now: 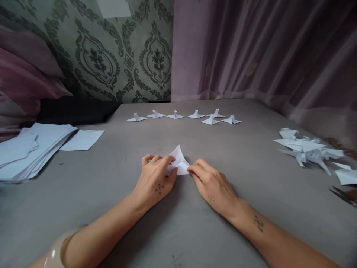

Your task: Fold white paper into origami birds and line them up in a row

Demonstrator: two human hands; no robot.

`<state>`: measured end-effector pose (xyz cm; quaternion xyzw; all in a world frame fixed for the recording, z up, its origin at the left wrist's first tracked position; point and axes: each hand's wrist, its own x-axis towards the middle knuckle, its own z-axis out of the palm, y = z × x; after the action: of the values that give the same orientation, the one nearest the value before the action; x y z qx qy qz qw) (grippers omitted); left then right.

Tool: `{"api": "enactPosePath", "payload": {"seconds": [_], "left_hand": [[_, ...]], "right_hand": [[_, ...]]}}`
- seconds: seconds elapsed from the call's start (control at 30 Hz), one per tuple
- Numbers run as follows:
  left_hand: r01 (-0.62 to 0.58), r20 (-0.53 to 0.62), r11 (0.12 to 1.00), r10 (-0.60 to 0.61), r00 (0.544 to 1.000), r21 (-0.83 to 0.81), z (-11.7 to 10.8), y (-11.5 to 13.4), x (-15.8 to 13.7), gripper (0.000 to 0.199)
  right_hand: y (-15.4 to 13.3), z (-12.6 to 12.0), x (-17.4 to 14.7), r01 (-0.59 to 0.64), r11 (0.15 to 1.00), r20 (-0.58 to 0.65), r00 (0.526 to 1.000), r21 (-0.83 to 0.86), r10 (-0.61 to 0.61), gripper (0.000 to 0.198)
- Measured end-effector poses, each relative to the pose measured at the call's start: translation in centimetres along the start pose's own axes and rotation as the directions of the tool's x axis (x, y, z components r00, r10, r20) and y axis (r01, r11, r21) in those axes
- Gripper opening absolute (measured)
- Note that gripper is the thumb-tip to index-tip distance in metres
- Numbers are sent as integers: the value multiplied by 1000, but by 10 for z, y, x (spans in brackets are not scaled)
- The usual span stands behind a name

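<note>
A small folded sheet of white paper [182, 167] lies on the grey surface between my hands, one pointed flap standing up at its far side. My left hand [158, 173] grips its left part, thumb near the front edge and fingers behind. At the right corner, my right hand [205, 176] pinches the paper between thumb and fingertips. Part of the paper's left side is hidden under my left fingers.
Several folded paper figures [175, 115] stand in rows at the back. A heap of folded paper [309, 147] lies at right, near scissors [344, 195]. Stacked white sheets [47, 149] lie at left. A curtain [223, 48] and patterned wall [125, 56] bound the far side.
</note>
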<state>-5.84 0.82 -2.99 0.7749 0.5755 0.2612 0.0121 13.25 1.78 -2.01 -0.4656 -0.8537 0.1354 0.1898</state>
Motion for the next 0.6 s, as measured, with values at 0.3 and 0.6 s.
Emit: {"api": "enactPosePath", "payload": {"seconds": [0.3,0.6], "left_hand": [[94,259,986,-55,964,-140,-24,-3,7,19],[7,368,975,77,927,-222,-29,-12,11,19]], "right_hand": [[-6,-5,-8,67,994,56,996,-86,-63,29],[-8,-6,-8,103,987,82,992,-120,-94,30]]}}
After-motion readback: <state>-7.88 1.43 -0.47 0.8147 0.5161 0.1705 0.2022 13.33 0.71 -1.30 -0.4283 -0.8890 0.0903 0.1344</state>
